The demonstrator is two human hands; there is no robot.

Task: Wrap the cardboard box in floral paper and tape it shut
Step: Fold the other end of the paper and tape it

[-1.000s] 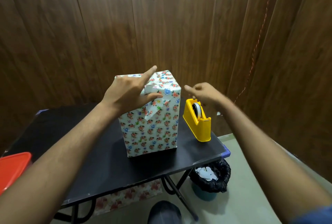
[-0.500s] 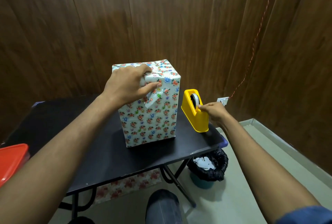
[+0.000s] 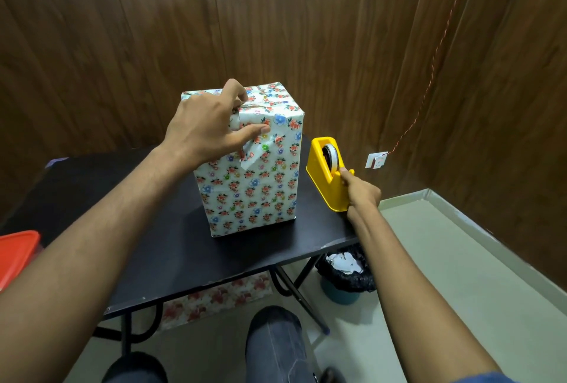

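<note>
The box, covered in white floral paper, stands upright on the black table. My left hand grips its top near corner, thumb pressing a folded paper flap against the front face, fingers curled over the top edge. To the right of the box stands a yellow tape dispenser with a roll of tape in it. My right hand is at the dispenser's near end, fingertips pinching at the cutter where the tape end sits. The tape end itself is too small to make out.
A black-lined waste bin with crumpled paper stands on the floor under the table's right corner. More floral paper lies under the table. A red lid shows at the left edge. Wooden walls close in behind and to the right.
My right hand dropped from beside the box top to the dispenser's cutter end. My left hand's fingers curled down over the box's top edge; the camera tilted lower.
</note>
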